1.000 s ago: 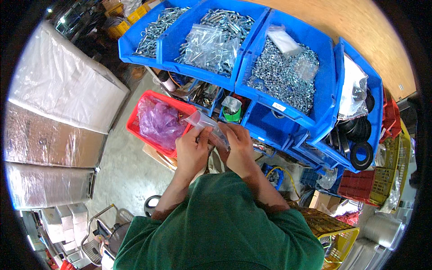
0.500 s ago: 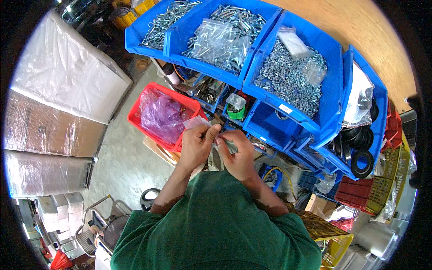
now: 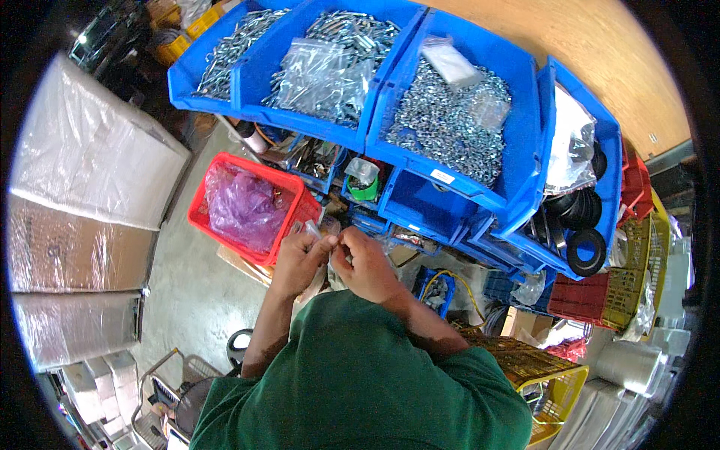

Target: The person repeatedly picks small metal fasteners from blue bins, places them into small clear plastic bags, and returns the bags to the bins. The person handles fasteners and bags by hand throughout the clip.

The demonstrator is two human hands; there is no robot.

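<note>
Delicately, a clear plastic bag is held between two hands before a green shirt, near a red bin. The grip of the left hand is narrowed on the film; that of the right hand is pinched too, apparently on the same bag, though the exact contact is hidden. Thin, slick film could be dropped if the pinch is loosened, or torn if tugged unevenly; any contents, which cannot be made out, could be spilled onto the smooth grey floor. Crumpled purple film is contained by rigid red walls; glinting, rod-like metal pieces and tiny fittings are heaped in glossy, open-fronted blue bins.
</note>
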